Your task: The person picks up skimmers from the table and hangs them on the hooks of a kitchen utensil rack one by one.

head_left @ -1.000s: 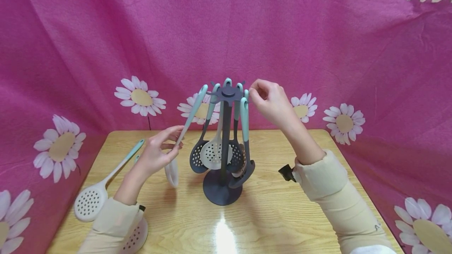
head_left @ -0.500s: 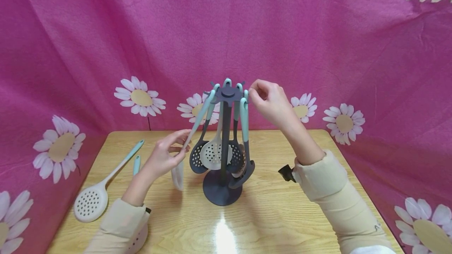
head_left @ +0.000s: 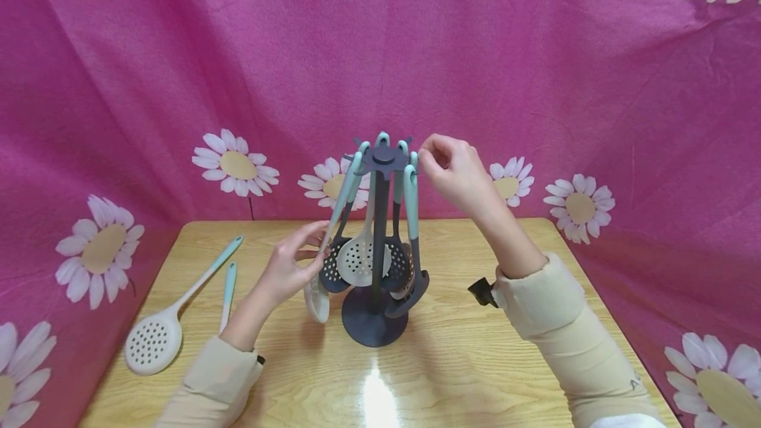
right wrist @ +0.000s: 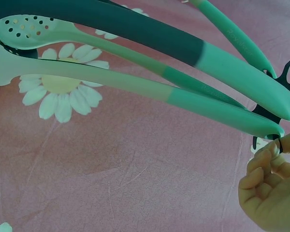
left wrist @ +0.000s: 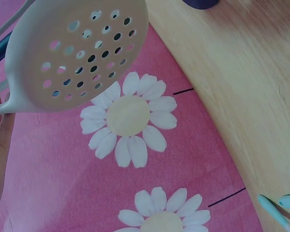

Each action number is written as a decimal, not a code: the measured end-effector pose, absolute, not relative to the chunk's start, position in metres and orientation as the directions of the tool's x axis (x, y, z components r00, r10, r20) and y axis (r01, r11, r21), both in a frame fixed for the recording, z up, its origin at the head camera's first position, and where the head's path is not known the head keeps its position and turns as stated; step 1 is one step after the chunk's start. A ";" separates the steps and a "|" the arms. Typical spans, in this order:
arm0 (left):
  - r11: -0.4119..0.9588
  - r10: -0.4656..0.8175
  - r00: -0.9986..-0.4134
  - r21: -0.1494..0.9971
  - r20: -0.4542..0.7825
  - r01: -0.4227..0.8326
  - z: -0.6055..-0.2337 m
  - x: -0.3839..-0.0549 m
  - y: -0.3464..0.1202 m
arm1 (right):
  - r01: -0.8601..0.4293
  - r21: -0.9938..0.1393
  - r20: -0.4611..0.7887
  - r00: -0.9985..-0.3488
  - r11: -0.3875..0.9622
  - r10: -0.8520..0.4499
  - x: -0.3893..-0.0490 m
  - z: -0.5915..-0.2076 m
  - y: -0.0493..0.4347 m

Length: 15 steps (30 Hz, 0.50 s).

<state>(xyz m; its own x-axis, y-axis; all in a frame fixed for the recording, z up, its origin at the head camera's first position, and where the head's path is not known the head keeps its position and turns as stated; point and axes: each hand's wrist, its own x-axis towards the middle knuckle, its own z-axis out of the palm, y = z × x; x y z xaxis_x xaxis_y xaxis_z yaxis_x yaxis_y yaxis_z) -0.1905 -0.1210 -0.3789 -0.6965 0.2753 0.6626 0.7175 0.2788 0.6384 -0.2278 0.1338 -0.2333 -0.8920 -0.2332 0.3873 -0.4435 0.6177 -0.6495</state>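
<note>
My left hand (head_left: 291,263) pinches a skimmer (head_left: 343,193) low on its pale shaft. Its mint handle leans with the top end right at a hook of the dark utensil rack (head_left: 380,236). The skimmer's round perforated head (left wrist: 70,60) hangs beyond the fingers in the left wrist view. My right hand (head_left: 460,170) is raised at the rack's top right; in the right wrist view its thumb and finger (right wrist: 275,193) pinch a dark hook tip beside a hanging mint handle (right wrist: 217,113). Several dark and pale utensils, including a pale skimmer (head_left: 355,276), hang round the stem.
A second pale skimmer (head_left: 153,342) lies on the wooden table (head_left: 475,349) at the left. Beside it another mint handle (head_left: 230,279) shows, the rest hidden by my left arm. A pink flowered cloth (head_left: 297,51) stands behind the table and along both sides.
My left hand has moved right with the skimmer, bringing its handle top to the rack's left hook, and its head has swung closer to the stem. My right hand stays in place.
</note>
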 end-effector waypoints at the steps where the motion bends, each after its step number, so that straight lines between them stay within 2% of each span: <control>1: 0.280 0.274 -0.696 0.637 0.664 0.718 -0.376 -0.188 -0.120 | -0.442 -0.650 0.386 -0.893 0.618 -0.233 -0.228 -0.233 0.134; 8: 0.276 0.268 -0.703 0.646 0.659 0.711 -0.369 -0.181 -0.116 | -0.437 -0.651 0.382 -0.895 0.620 -0.229 -0.227 -0.233 0.133; 15: 0.241 0.246 -0.676 0.631 0.695 0.737 -0.376 -0.184 -0.113 | -0.445 -0.650 0.393 -0.891 0.616 -0.229 -0.228 -0.233 0.133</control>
<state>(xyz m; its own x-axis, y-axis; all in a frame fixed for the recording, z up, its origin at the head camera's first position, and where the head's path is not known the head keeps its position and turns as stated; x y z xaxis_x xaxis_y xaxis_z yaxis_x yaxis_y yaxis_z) -0.1838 -0.1133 -0.3761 -0.6759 0.2456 0.6949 0.7369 0.2414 0.6314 -0.2276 0.1330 -0.2335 -0.8906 -0.2288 0.3929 -0.4450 0.6165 -0.6496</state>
